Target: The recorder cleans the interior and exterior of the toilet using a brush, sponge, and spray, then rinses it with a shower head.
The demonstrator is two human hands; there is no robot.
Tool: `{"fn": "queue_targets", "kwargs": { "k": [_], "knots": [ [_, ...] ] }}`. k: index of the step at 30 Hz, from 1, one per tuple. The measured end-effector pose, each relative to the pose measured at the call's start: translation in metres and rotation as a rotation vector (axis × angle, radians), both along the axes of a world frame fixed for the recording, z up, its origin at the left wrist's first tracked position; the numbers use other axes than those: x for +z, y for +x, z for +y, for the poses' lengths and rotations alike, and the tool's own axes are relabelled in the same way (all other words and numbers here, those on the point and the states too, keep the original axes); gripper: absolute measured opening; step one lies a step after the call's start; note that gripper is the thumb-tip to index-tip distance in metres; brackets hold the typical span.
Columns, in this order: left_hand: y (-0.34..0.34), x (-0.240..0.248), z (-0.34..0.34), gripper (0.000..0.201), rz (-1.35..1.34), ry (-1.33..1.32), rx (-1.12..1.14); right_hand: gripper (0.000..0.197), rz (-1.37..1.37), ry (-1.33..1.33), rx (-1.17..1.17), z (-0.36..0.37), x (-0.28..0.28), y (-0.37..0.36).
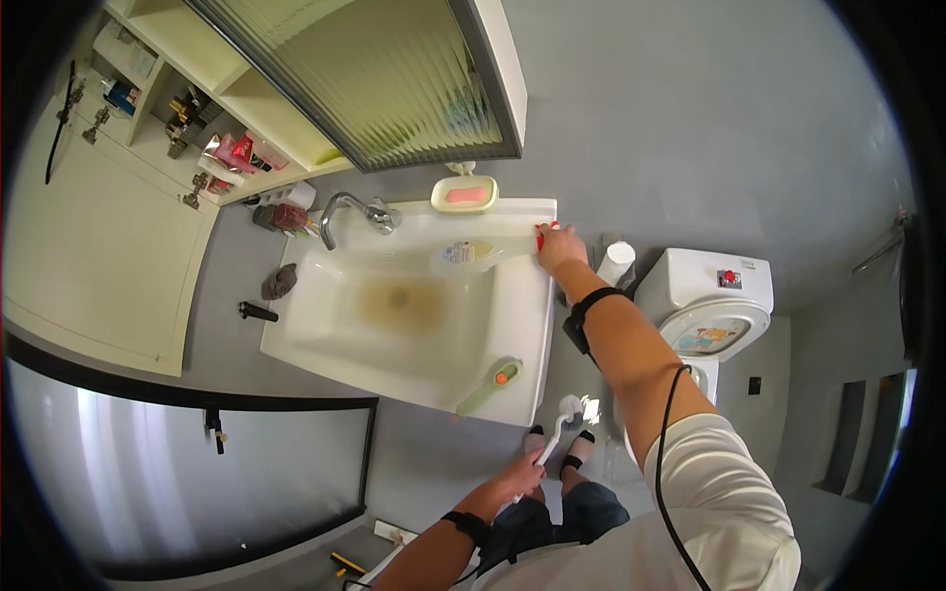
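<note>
My right hand (562, 250) is closed at the red top of a clear bottle (468, 253) with a pale label, at the right rim of the white sink (463, 403). The bottle points left over the basin; whether it rests on the rim, I cannot tell. Lower down, my left hand (522, 477) is wrapped round the white handle of a toilet brush (555, 439). Its grey-white head is up, away from my body, above the floor near my feet. A brownish stain or murky water surrounds the drain (398, 296).
A green bottle with an orange cap (501, 378) lies on the sink's near right rim. Behind are a chrome faucet (340, 212) and a soap dish (464, 206) with pink soap. A toilet (703, 271) and white cylinder (618, 257) stand right. A cabinet (394, 79) overhangs the sink.
</note>
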State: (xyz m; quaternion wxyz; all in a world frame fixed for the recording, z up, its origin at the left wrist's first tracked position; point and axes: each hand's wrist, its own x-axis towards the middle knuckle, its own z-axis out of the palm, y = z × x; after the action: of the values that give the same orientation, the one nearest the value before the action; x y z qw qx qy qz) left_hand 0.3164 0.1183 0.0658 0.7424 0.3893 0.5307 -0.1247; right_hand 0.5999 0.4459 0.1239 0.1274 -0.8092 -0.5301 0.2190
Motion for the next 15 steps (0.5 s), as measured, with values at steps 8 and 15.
{"fn": "queue_targets", "kwargs": {
  "k": [8,15],
  "knots": [
    [-0.004,0.005,-0.009,0.055,-0.005,-0.031,0.067,0.044,0.288,0.429,-0.001,-0.085,-0.025,0.073],
    [0.004,0.006,-0.017,0.064,0.059,0.041,-0.090,0.029,0.957,0.752,-0.418,-0.166,0.054,0.099]
  ]
}}
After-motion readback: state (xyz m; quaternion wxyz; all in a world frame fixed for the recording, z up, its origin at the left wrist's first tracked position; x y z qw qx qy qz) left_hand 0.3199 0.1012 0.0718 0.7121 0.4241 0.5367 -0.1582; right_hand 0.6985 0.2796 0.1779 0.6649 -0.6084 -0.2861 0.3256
